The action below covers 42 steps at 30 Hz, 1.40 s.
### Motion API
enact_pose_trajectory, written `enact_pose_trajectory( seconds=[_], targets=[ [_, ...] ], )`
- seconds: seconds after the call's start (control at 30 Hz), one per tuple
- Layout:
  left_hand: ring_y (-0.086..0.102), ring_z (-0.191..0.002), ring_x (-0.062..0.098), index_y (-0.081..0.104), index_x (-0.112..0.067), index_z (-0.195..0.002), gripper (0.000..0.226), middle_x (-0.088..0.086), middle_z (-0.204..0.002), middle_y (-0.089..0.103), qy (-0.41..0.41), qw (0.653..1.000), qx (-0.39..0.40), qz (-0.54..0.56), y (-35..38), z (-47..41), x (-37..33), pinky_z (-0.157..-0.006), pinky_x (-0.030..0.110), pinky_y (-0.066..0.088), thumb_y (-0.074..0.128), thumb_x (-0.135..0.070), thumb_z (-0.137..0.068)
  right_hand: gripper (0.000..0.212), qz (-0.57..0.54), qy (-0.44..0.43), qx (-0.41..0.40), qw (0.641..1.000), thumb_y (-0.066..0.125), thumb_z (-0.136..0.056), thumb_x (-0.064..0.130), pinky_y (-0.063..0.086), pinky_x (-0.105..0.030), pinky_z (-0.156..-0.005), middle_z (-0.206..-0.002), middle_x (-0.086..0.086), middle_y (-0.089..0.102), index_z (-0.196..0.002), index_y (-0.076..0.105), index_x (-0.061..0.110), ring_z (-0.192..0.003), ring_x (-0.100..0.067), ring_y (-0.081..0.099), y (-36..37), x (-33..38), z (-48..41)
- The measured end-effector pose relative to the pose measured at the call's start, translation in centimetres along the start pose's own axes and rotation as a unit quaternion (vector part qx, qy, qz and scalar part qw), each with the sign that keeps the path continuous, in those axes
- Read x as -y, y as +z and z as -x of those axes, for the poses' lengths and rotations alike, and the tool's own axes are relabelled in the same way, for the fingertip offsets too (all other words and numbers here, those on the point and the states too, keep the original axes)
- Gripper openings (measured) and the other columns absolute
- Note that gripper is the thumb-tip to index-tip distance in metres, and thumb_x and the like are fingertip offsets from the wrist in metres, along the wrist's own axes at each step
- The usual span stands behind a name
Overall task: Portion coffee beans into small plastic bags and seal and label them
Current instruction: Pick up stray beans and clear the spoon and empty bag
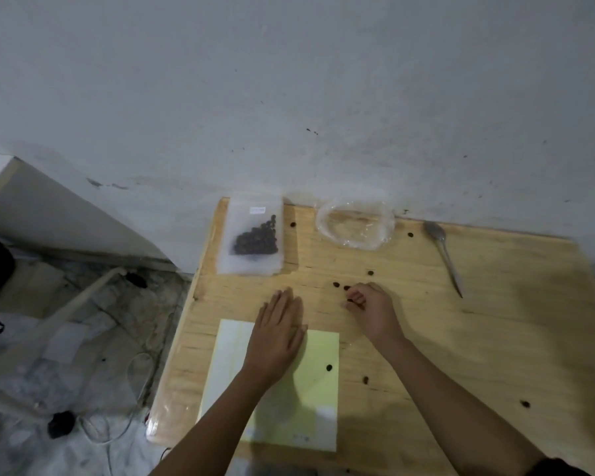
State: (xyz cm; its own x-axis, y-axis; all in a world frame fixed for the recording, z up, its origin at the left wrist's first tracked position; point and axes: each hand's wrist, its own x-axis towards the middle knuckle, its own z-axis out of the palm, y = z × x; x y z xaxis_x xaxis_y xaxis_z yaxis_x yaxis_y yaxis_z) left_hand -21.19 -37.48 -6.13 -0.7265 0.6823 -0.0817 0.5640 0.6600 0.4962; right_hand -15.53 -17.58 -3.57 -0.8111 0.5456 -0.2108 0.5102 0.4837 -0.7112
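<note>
The wooden counter [495, 338] fills the lower right of the view, and the job in hand looks to be tidying up spilt beans so they can go into a bag. The pale yellow sheet [310, 400] lies at 6 o'clock on it, perhaps label stock, though its print is too blurred to read. The filled bag [255, 242] of coffee beans lies flat at 11 o'clock, a small white label near its top, and the crumpled clear bag [354, 225] sits open and seemingly empty at 12 o'clock, just beside it. The left hand [279, 334] rests palm down across the top edge of the sheet, its fingers straight and pressed together. The right hand [371, 310] is near the counter's middle, its fingers [356, 298] curled in, the tips pinching what looks like one of the stray beans [347, 287]. A metal spoon [443, 255] lies at 2 o'clock, well apart from both hands. More beans are scattered singly: two just beyond the right fingertips, others at 12, at 1, on the sheet's right edge and off toward 4 o'clock. To do this well, I would work outward from the cluster at the fingertips, gather several into the palm before emptying it, and keep the left hand's weight on the sheet so it does not slide. The far beans are small and could roll, so a sweep toward the body seems safer than a pinch.
</note>
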Motion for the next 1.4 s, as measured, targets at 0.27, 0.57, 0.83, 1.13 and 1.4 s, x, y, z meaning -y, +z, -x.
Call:
enact_pose_trajectory(
  seconds=[0.27, 0.57, 0.83, 1.13, 1.4],
  targets=[
    [-0.005, -0.143, 0.008, 0.024, -0.02, -0.147, 0.066, -0.007, -0.154, 0.004, -0.011, 1.0, -0.009, -0.01, 0.5, 0.2, 0.0, -0.115, 0.025, -0.01, 0.014, -0.051, -0.09, 0.005, 0.057, -0.037, 0.025, 0.997, 0.064, -0.082, 0.002, 0.041, -0.021, -0.072, -0.085, -0.004, 0.056, -0.084, 0.066, 0.007, -0.08, -0.016, 0.053, 0.1, 0.1, 0.7],
    [-0.002, -0.143, 0.007, 0.024, -0.016, -0.147, 0.065, -0.001, -0.157, 0.011, -0.009, 0.999, -0.02, -0.027, 0.9, 0.1, -1.0, -0.116, 0.026, -0.006, 0.015, -0.048, -0.091, 0.016, -0.086, 0.02, -0.049, 0.995, 0.061, -0.08, -0.005, 0.041, -0.002, -0.067, -0.088, -0.004, 0.06, -0.085, 0.064, 0.01, -0.074, -0.006, 0.052, -1.3, -0.2, 0.6],
    [0.007, -0.142, 0.009, 0.033, -0.013, -0.144, 0.061, 0.003, -0.155, 0.022, -0.044, 0.997, -0.051, -0.038, 1.9, -0.1, -1.7, -0.116, 0.026, -0.003, 0.021, -0.045, -0.093, 0.019, -0.098, 0.02, 0.014, 0.995, 0.073, -0.078, 0.01, 0.043, -0.005, -0.064, -0.085, -0.001, 0.058, -0.094, 0.064, 0.008, -0.073, -0.008, 0.052, -1.3, 0.1, -1.8],
    [0.013, -0.143, 0.012, 0.037, -0.012, -0.142, 0.055, 0.004, -0.154, 0.027, -0.053, 0.996, -0.056, -0.035, 2.3, 0.5, -2.5, -0.116, 0.027, 0.003, 0.025, -0.038, -0.095, 0.002, -0.013, -0.019, 0.082, 0.996, 0.063, -0.084, 0.005, 0.037, -0.011, -0.061, -0.086, -0.004, 0.056, -0.083, 0.064, 0.003, -0.072, -0.009, 0.048, -0.4, 0.4, -2.3],
    [0.007, -0.143, 0.01, 0.029, -0.015, -0.146, 0.058, 0.003, -0.156, 0.02, -0.032, 0.998, -0.043, -0.032, 1.9, 0.7, -2.2, -0.116, 0.025, -0.002, 0.021, -0.042, -0.095, 0.011, -0.227, 0.125, 0.185, 0.948, 0.048, -0.091, 0.001, 0.045, -0.015, -0.055, -0.075, -0.004, 0.06, -0.086, 0.055, 0.008, -0.066, -0.012, 0.054, -3.1, 0.2, 2.5]
  ],
)
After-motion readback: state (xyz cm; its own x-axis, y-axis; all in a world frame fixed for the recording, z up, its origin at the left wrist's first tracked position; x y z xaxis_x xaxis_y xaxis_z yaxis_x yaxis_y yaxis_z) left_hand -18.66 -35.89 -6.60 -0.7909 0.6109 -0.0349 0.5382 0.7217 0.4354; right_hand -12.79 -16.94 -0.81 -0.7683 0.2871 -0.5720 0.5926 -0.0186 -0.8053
